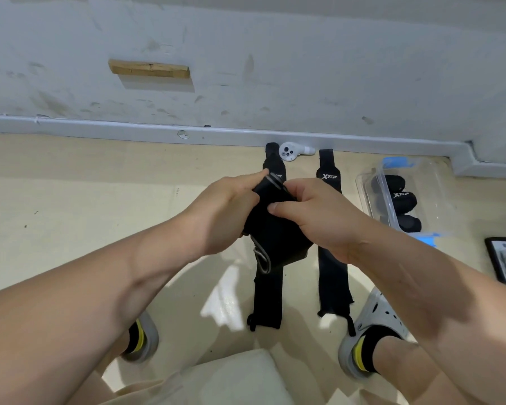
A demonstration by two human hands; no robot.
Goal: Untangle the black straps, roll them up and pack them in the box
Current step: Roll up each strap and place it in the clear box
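Left hand (228, 213) and right hand (316, 220), mid-frame, both pinch a bunched black strap (278, 238), fingers curled. Rolled straps (396, 197) sit in clear box (438, 185), right.

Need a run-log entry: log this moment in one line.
left hand, right hand: grip strap bundle | flat straps on floor: two | box: three rolls

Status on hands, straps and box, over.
Left hand and right hand grip bunched strap. Two straps flat on floor. Rolled straps in clear box. White controller beside far strap ends.
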